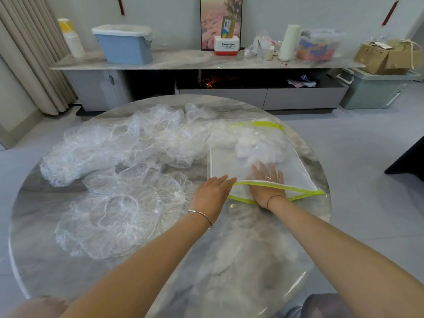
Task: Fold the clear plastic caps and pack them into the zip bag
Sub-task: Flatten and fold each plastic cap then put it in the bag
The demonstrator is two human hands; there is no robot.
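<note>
Caps crinkled, clear, left of left hand, fingers straight at zip rim | right hand spread flat inside frosted bag | white wad blurred beyond fingertips

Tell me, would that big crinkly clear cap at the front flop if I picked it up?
Probably yes: the clear plastic cap looks like thin, wrinkled film lying limp on the table, so it should droop and feel very light. Its gathered rim may spring it back into a bunch.

My forearms are bare. A silver bangle circles the wrist of my left hand; a thin dark cord circles the wrist of my right hand, which wears a ring.
</note>
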